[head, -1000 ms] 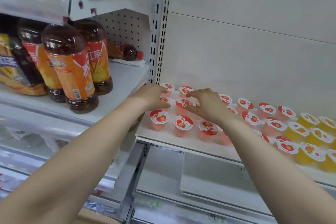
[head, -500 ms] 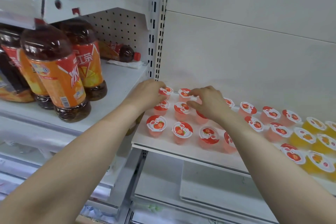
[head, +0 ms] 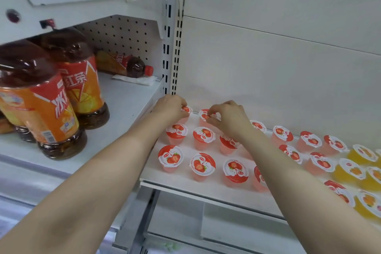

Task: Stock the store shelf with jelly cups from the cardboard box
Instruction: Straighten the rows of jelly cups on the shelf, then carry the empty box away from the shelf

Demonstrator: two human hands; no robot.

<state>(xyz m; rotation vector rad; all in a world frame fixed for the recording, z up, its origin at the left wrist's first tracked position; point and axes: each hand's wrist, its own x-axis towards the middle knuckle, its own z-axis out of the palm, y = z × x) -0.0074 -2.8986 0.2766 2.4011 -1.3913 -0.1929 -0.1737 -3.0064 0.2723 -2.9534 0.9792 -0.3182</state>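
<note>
Left hand (head: 171, 107) reaches to the back left corner of the shelf (head: 185, 183), fingers curled round the corner cup (head: 187, 109); only part of that cup's lid shows past the fingers. Right hand (head: 228, 118) is just beside it, thumb and fingertips pinching the lid edge of the second cup (head: 206, 115) in the back row. Both cups stand on the shelf, upright, against the back panel. Both forearms run in from the bottom edge, the right one covering some cups.

Red cups (head: 203, 164) with strawberry lids stand in loose rows across the shelf, front to back, all upright, most a bit apart from each other. Yellow cups (head: 350, 170) sit at the right end, next to the red ones.

A slotted post (head: 173, 47) stands left of the shelf. Beyond it, a higher left shelf (head: 127, 99) carries big tea bottles (head: 37, 105) with orange labels, upright. One lying bottle (head: 127, 64) at the back, red cap toward the post, white paper (head: 136, 79) just in front of it.
</note>
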